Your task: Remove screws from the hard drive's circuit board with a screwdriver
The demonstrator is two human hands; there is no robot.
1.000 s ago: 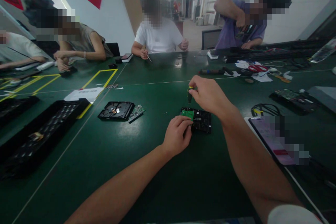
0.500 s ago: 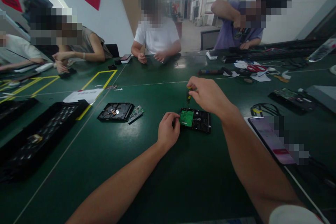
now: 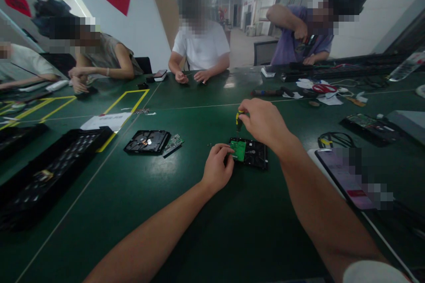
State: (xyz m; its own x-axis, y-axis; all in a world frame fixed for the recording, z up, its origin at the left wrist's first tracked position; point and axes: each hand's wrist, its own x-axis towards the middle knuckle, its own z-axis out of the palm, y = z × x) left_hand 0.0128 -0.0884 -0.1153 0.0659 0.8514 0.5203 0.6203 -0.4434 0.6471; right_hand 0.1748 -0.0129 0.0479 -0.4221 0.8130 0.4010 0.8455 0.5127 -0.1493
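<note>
With the black rectangular hard drive (image 3: 255,154) as my landmark, my left hand (image 3: 219,166) is nearer, half-curled at its left end over the green circuit board (image 3: 239,150). Its long axis runs left to right; my right hand (image 3: 262,119) pinches the yellow-and-black screwdriver (image 3: 238,120) upright beyond it, tip perhaps just clear.

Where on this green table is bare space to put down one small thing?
Bare table: between the left forearm and the long black tray; also between it and the right forearm, nearer than the hard drive. Crowded: the right side, with phone, coiled cable and papers.
</note>
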